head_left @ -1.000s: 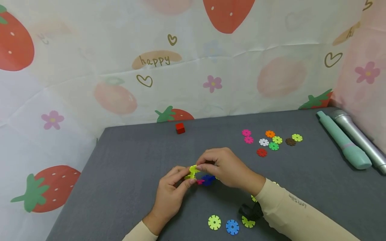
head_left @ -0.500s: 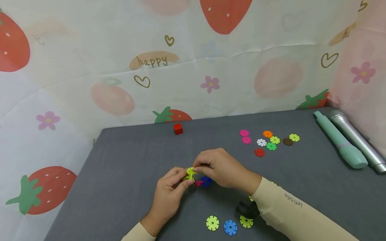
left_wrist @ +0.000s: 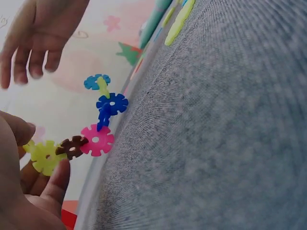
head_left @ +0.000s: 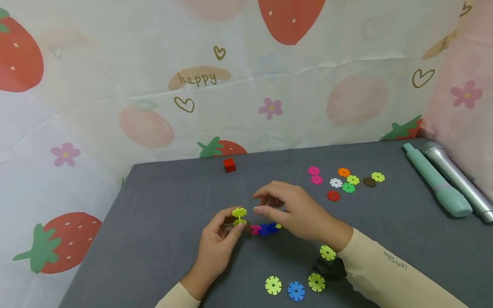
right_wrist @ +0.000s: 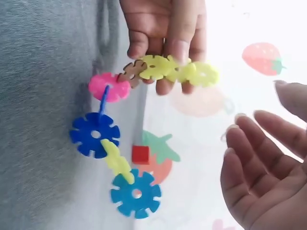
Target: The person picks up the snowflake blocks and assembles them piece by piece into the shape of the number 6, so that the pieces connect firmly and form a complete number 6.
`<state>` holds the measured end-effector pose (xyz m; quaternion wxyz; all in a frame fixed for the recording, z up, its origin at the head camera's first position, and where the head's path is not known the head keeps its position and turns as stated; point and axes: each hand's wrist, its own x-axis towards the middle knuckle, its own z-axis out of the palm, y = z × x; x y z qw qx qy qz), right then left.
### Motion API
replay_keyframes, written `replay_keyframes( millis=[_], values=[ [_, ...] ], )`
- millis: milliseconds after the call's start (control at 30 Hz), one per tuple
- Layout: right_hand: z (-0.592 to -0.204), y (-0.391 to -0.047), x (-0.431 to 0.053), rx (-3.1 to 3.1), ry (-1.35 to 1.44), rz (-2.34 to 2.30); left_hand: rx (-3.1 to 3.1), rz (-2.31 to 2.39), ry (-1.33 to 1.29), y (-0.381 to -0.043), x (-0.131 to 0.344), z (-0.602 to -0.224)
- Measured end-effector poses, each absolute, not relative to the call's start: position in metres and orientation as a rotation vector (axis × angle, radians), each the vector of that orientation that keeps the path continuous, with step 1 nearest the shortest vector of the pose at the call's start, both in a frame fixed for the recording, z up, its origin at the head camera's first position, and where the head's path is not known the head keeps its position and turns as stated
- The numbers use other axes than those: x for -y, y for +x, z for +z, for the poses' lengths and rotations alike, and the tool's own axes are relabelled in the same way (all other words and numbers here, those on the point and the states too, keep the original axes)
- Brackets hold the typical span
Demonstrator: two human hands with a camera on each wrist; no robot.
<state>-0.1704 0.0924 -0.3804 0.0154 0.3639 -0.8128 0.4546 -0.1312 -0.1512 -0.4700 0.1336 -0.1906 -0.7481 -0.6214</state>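
Note:
My left hand (head_left: 220, 239) pinches a yellow notched disc (left_wrist: 41, 160) at one end of a chain of interlocking plastic discs. In the right wrist view, more yellow discs (right_wrist: 205, 74) stick out past the thumb. From the grip the chain runs through a brown disc (right_wrist: 128, 76), a pink disc (right_wrist: 110, 91) and two dark blue discs (right_wrist: 85, 134). A yellow disc (right_wrist: 115, 160) and a light blue disc (right_wrist: 122, 196) end it. My right hand (head_left: 296, 211) is apart from the yellow end, fingers loosely bent, holding nothing. It partly covers the chain's far end in the head view.
Loose yellow discs (head_left: 269, 282) and a blue disc (head_left: 292, 295) lie near the front of the grey table (head_left: 161, 214). Several coloured discs, including a red disc (head_left: 333, 196), lie at back right. A red cube (head_left: 229, 165), green microphone-shaped object (head_left: 437, 179) and silver microphone (head_left: 458, 179) sit farther back.
My right fingers have let go of the yellow discs and drawn back to the right. My left hand still pinches the chain, whose yellow end now shows in full.

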Motion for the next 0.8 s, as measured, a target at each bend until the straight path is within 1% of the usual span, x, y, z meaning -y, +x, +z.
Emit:
replay_keyframes(
  millis=[233, 600, 800],
  values=[
    [-0.387, -0.161, -0.119, 2.488, 1.013, 1.509, 2.128, -1.974, -0.439, -0.131, 0.150, -0.471],
    [-0.407, -0.156, -0.169, 2.466, 0.867, 1.533, 2.151, -1.883, -0.280, -0.132, 0.150, -0.471],
    [-0.418, -0.157, -0.192, 2.476, 0.815, 1.673, 2.139, -1.823, -0.315, -0.132, 0.152, -0.471]
  ],
)
